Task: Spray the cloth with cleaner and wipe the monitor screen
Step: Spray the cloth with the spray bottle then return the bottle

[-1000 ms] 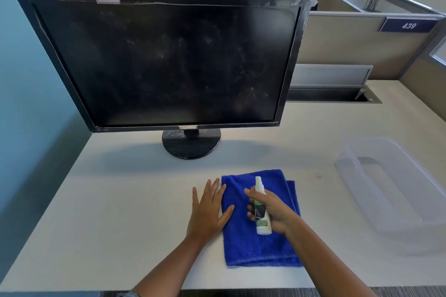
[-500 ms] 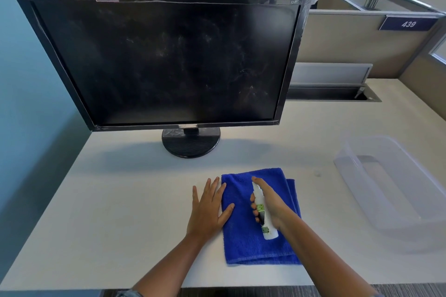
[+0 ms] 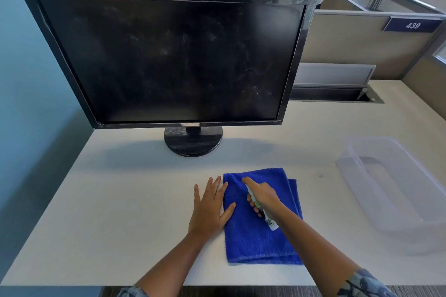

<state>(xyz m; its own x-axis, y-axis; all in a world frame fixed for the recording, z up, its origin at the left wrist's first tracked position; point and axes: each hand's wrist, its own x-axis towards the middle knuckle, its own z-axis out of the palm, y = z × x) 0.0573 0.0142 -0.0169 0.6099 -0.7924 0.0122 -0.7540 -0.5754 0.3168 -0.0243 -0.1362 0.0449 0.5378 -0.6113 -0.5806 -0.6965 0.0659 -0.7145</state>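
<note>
The right hand (image 3: 263,196) is wrapped around the spray bottle (image 3: 270,222), tipped nozzle-down over the cloth, forefinger stretched along its top. The left hand (image 3: 210,207) grasps nothing; it lies flat, fingers spread, with the thumb on the cloth's left edge. Far across the desk (image 3: 120,212) stands the monitor (image 3: 169,60) on its round base, its dark screen smeared and dusty. A clear plastic bin (image 3: 395,190) sits to the right. The folded blue cloth (image 3: 255,241) lies near the front edge, right of centre.
</note>
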